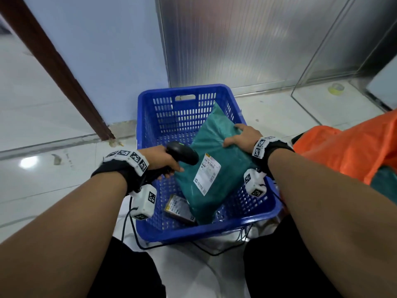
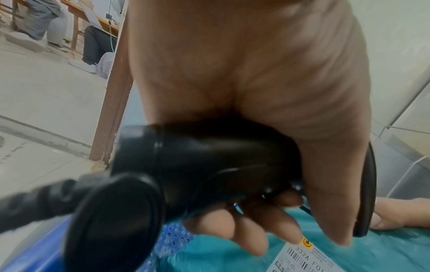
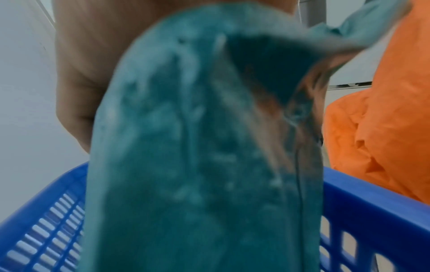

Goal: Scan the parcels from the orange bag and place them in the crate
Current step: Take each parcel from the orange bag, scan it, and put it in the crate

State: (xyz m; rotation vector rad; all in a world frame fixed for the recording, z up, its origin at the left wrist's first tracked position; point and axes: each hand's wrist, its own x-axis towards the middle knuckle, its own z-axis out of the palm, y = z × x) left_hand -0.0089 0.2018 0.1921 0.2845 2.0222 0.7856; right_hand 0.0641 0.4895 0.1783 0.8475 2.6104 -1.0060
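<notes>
A teal soft parcel (image 1: 217, 155) with a white shipping label (image 1: 207, 173) is held over the blue slatted crate (image 1: 150, 130). My right hand (image 1: 241, 136) grips its far right edge, thumb on top; the right wrist view is filled by the teal parcel (image 3: 197, 156). My left hand (image 1: 163, 158) grips a black handheld scanner (image 1: 182, 152), its head pointing at the label. In the left wrist view my fingers (image 2: 244, 226) curl round the scanner (image 2: 197, 162) just above the teal parcel (image 2: 349, 254). A small brown parcel (image 1: 179, 208) lies in the crate's bottom. The orange bag (image 1: 348, 149) sits at the right.
The crate stands on a white tiled floor against a blue wall (image 1: 107, 50) and a metal panel (image 1: 247, 39). A brown door frame (image 1: 60, 69) slants at the left. The scanner's black cable (image 1: 133, 229) trails under the crate's near edge. A tape roll (image 1: 336, 88) lies at far right.
</notes>
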